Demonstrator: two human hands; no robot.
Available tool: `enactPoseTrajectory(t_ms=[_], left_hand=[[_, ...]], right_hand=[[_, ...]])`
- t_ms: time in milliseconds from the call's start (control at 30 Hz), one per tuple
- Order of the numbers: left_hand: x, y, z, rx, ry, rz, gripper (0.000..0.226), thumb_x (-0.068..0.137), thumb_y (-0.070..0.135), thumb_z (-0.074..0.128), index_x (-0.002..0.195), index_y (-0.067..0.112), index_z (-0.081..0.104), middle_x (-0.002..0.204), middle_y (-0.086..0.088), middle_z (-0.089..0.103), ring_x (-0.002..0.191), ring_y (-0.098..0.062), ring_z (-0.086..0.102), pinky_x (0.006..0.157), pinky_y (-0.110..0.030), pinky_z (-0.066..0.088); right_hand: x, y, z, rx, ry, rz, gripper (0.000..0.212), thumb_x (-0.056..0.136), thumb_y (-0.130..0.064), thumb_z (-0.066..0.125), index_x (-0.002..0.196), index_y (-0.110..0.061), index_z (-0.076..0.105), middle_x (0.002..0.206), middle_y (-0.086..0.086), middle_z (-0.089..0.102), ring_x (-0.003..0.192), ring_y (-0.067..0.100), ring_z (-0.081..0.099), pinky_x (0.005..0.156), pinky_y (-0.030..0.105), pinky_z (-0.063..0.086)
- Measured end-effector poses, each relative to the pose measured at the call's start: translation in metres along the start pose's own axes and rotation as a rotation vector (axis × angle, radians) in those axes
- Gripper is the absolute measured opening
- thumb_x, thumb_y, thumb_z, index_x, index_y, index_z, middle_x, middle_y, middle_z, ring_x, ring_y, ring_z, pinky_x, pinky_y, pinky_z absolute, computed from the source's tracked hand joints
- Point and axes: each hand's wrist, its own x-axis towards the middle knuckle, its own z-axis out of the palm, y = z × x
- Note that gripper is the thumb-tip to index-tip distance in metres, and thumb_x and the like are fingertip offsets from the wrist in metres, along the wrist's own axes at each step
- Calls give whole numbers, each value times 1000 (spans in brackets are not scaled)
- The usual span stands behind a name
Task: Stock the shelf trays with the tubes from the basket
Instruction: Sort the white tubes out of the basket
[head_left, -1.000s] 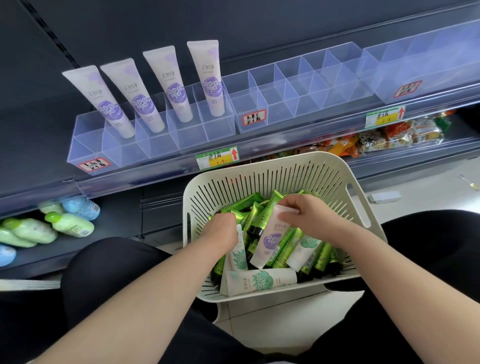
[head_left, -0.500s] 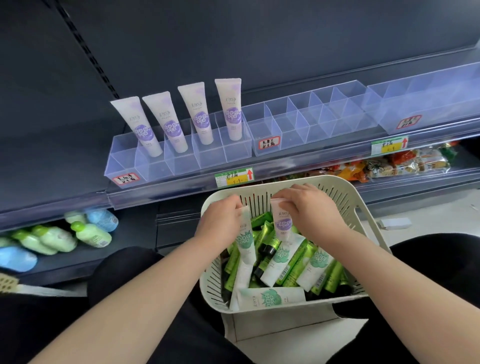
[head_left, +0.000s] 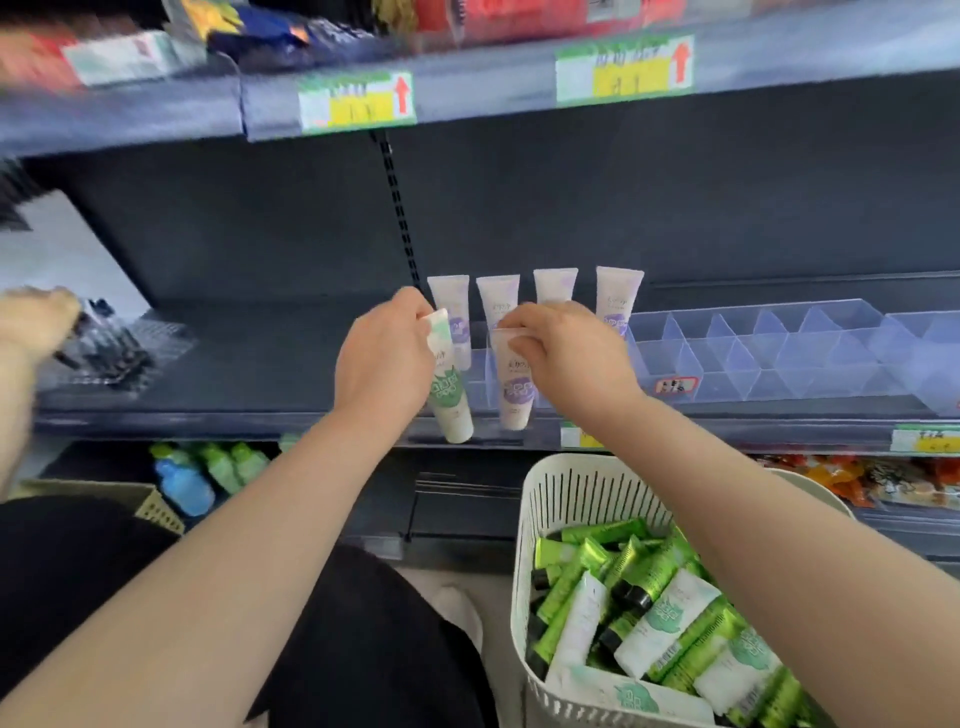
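My left hand grips a white tube with a green label by its top end, cap hanging down in front of the shelf edge. My right hand pinches a white tube with a purple label the same way. Both hang before the clear shelf tray, where several purple-label tubes stand upright in the left compartments. The white slotted basket at lower right holds several green and white tubes.
Another person's hand reaches onto the shelf at the far left near a dark clear tray. Bottles lie on the lower shelf. A shelf with price tags hangs overhead. Snack packs lie at lower right.
Both hands have lifted out of the basket up to the shelf tray, each carrying a tube. The view has tilted up, and another person's hand has come in at the left.
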Motion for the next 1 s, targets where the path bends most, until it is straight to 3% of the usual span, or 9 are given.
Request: enactPoseTrajectory(t_ms=[167, 400, 633, 833, 900, 1000], left_hand=[[24, -33, -27, 14, 91, -88, 14, 96, 12, 46, 96, 21, 56, 90, -1, 59, 78, -21, 51, 46, -31, 30], [47, -61, -23, -194, 163, -152, 15, 97, 17, 44, 91, 19, 57, 84, 0, 60, 76, -19, 55, 54, -36, 42], [62, -76, 0, -205, 126, -138, 15, 97, 17, 44, 87, 20, 55, 79, 4, 56, 71, -15, 52, 50, -31, 36], [69, -83, 13, -197, 90, -127, 15, 96, 15, 44, 89, 19, 56, 78, 4, 56, 68, -12, 50, 48, -29, 33], [71, -84, 16, -184, 75, -123, 14, 96, 15, 44, 91, 20, 56, 80, 3, 56, 69, -13, 50, 48, -28, 31], [73, -82, 22, -155, 45, -99, 14, 95, 12, 45, 92, 20, 56, 83, 3, 56, 70, -14, 50, 48, -28, 31]], right_hand=[[61, -38, 22, -4, 105, -52, 25, 93, -16, 45, 109, -24, 62, 97, 0, 63, 91, 24, 55, 66, 38, 47], [113, -48, 67, -96, 174, -34, 24, 92, -13, 45, 105, -25, 62, 94, -2, 63, 82, 23, 56, 72, 34, 34], [141, -41, 103, -201, -44, -26, 27, 92, -14, 46, 107, -32, 61, 91, -6, 63, 80, 20, 57, 76, 34, 22], [156, -36, 122, -267, -152, -26, 33, 89, -10, 49, 102, -38, 62, 73, -11, 57, 67, 16, 51, 76, 32, 19], [158, -35, 125, -264, -157, -47, 34, 91, -13, 48, 106, -39, 63, 79, -11, 62, 76, 17, 52, 77, 33, 20], [157, -31, 123, -206, -151, -93, 35, 94, -15, 48, 118, -38, 61, 104, -7, 68, 102, 20, 48, 80, 35, 26]])
